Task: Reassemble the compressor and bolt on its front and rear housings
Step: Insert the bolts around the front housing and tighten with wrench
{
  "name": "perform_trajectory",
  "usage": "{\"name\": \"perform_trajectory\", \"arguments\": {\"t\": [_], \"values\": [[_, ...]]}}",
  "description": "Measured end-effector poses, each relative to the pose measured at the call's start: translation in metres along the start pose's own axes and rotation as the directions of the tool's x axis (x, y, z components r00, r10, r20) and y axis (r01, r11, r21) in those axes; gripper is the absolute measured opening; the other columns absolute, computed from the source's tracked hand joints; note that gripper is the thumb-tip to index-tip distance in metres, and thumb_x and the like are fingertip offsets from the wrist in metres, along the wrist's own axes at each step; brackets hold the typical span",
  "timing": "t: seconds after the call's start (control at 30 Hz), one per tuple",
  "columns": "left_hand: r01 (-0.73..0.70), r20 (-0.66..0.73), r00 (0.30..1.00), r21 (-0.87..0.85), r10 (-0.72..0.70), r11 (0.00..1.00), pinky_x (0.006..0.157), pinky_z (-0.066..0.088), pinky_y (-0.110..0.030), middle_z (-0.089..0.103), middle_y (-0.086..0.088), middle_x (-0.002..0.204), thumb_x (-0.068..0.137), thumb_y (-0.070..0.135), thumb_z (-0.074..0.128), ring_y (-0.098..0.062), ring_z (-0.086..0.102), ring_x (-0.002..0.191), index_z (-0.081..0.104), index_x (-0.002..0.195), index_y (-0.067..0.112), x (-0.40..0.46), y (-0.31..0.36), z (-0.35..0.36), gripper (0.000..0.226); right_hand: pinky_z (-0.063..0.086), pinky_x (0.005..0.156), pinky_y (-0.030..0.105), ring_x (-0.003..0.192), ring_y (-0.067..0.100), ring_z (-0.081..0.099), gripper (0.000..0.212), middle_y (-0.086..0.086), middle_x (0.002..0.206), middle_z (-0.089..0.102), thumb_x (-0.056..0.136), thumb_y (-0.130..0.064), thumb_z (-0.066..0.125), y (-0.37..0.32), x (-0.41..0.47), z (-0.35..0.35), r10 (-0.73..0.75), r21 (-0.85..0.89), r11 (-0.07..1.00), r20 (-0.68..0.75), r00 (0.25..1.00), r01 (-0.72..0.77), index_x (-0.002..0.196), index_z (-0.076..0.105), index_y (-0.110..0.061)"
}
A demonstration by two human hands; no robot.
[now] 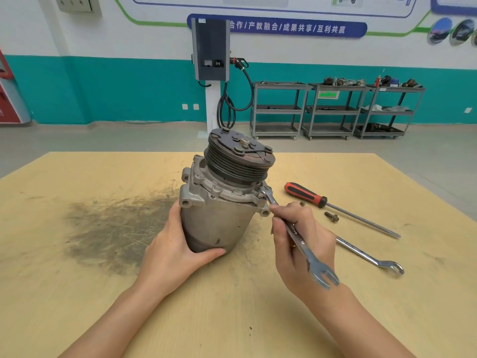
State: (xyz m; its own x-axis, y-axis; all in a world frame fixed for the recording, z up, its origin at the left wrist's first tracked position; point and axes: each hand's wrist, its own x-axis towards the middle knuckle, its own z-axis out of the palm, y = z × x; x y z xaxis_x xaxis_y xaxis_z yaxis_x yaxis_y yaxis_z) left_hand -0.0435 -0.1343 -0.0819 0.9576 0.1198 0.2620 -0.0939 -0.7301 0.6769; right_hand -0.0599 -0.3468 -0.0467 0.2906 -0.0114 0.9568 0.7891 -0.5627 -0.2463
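The compressor [222, 200] stands upright on the bench [77, 293], pulley end up; it looks heavy, rigid metal, best steadied low on its smooth body. There the left hand [175, 251] wraps it, while the right hand [299, 239] pinches a spanner [296, 233] set on a flange bolt just beside that grip

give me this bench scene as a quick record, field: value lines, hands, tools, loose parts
workpiece: compressor, standing upright on the wooden table, pulley end up
left hand: left hand grips the compressor's lower body
right hand: right hand holds a combination wrench, ring end on a bolt at the front housing flange
spare tools: screwdriver with red and black handle; second wrench, both lying right of the compressor
loose parts: bolt and a small nut on the table
surface: dark grease smear left of the compressor
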Motion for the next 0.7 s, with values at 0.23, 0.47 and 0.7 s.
{"name": "perform_trajectory", "arguments": {"t": [0.23, 0.47, 0.7], "values": [[-0.008, -0.007, 1.000, -0.007, 0.008, 1.000, 0.085, 0.051, -0.044, 0.058, 0.009, 0.130, 0.042, 0.078, 0.074, -0.024, 0.059, 0.118, 0.024, 0.135, 0.035, 0.001, -0.001, 0.000, 0.114, 0.041, 0.038, 0.031, 0.050, 0.021, 0.052, 0.028, 0.004, 0.063, 0.055, 0.099, -0.020, 0.051, -0.013, 0.006, -0.002, -0.183, -0.337, 0.914, 0.159, 0.970, 0.227, 0.086, 0.071, -0.006], [-0.016, -0.004, 1.000, -0.015, 0.015, 1.000, 0.084, 0.051, -0.042, 0.057, 0.010, 0.131, 0.042, 0.079, 0.073, -0.023, 0.058, 0.119, 0.021, 0.137, 0.038, 0.001, -0.002, 0.000, 0.116, 0.042, 0.039, 0.032, 0.051, 0.025, 0.054, 0.028, 0.008, 0.064, 0.057, 0.102, -0.025, 0.045, -0.017, 0.016, -0.011, -0.242, -0.260, 0.931, 0.079, 0.967, 0.254, 0.091, 0.064, -0.008], [-0.014, 0.001, 1.000, -0.013, 0.014, 1.000, 0.087, 0.050, -0.043, 0.055, 0.009, 0.134, 0.044, 0.077, 0.075, -0.024, 0.057, 0.121, 0.019, 0.139, 0.038, 0.000, -0.001, 0.001, 0.117, 0.051, 0.056, 0.039, 0.069, 0.022, 0.064, 0.022, -0.005, 0.080, 0.067, 0.099, -0.030, 0.049, 0.034, 0.012, -0.016, 0.371, -0.295, 0.905, 0.190, 0.909, -0.308, 0.095, 0.064, -0.015]]}}
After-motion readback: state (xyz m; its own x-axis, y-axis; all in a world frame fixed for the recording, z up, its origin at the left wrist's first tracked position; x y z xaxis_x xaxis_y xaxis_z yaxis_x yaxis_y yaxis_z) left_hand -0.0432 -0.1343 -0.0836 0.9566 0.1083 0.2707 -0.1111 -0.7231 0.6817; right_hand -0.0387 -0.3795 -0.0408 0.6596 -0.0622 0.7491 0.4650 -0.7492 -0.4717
